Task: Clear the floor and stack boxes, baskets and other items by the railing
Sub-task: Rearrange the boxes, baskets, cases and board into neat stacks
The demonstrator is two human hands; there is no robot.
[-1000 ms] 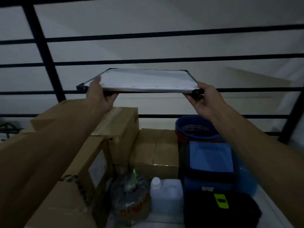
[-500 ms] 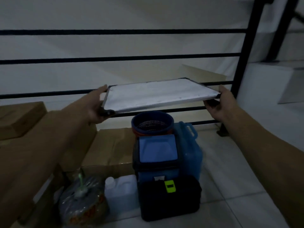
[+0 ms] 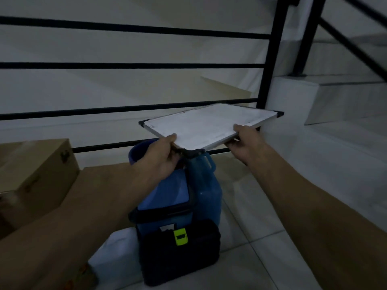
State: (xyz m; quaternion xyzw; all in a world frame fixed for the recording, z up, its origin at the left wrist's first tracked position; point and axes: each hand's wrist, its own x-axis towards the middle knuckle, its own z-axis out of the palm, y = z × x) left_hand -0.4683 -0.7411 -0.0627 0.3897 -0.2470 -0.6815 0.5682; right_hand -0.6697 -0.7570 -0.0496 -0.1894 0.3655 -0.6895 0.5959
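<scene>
Whiteboard (image 3: 206, 126) swung right along railing (image 3: 134, 65) since a second ago, off cardboard boxes (image 3: 35, 170), now held flat above blue basket (image 3: 139, 150) and blue jug (image 3: 207, 185); likely hunting spot at end of row

Left hand (image 3: 162, 159) fingers clamped on near corner, right hand (image 3: 246, 141) fingers clamped on near edge

Basket contents hidden; blue cooler bag (image 3: 167, 199) lid shut, black bag (image 3: 180, 250) closed, both on floor (image 3: 282, 258)
</scene>
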